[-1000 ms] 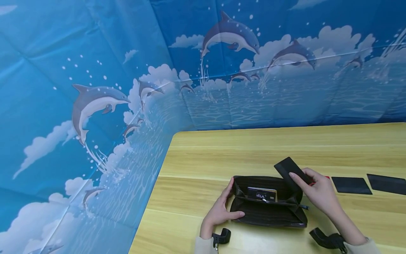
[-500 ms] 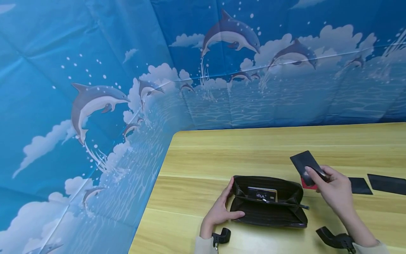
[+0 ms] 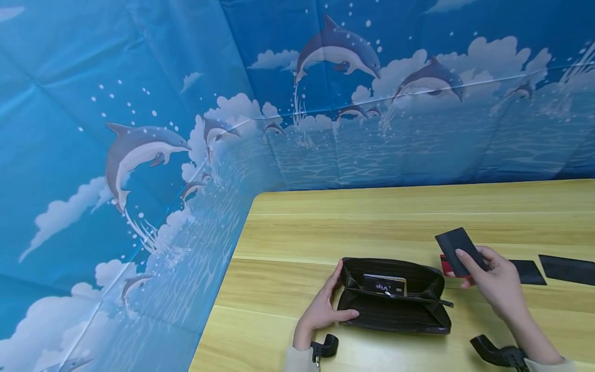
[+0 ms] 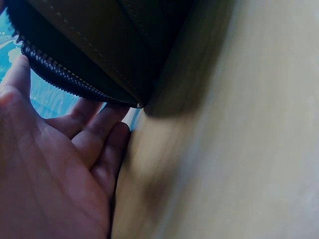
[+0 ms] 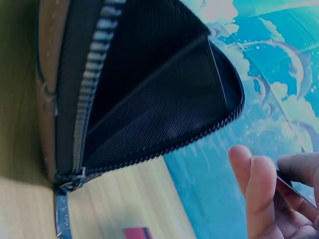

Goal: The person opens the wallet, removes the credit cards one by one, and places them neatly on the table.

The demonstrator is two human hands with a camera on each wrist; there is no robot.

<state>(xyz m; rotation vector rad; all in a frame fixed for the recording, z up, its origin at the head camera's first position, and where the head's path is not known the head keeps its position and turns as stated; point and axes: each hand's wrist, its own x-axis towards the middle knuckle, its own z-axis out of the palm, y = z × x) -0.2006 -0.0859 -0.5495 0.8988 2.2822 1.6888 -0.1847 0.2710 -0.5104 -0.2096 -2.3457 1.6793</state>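
A dark zip-around wallet [image 3: 395,316] lies unzipped on the table, its mouth spread wide. My left hand [image 3: 321,308] holds its left end, thumb over the front edge and fingers behind; the left wrist view shows those fingers against the zipper edge [image 4: 75,87]. Inside the wallet's middle pocket stands a black card marked "Vip" [image 3: 380,284], with more card edges behind it. To the right, my right hand [image 3: 501,283] pinches a plain black card [image 3: 457,249] between thumb and fingers, above the table and apart from the wallet. In the right wrist view that card is mostly hidden.
A red card [image 3: 445,266] lies beside the wallet, partly covered by the held card. Further right are two flat black cards [image 3: 531,272] in a row. The zipper pull [image 5: 63,214] sticks out at the wallet's right end. A dolphin-printed blue sheet [image 3: 325,144] hangs behind the table.
My right hand has carried the black card rightward from over the wallet's right end to above the red card, lowering slightly in the last half second. My left hand and the wallet stay put.
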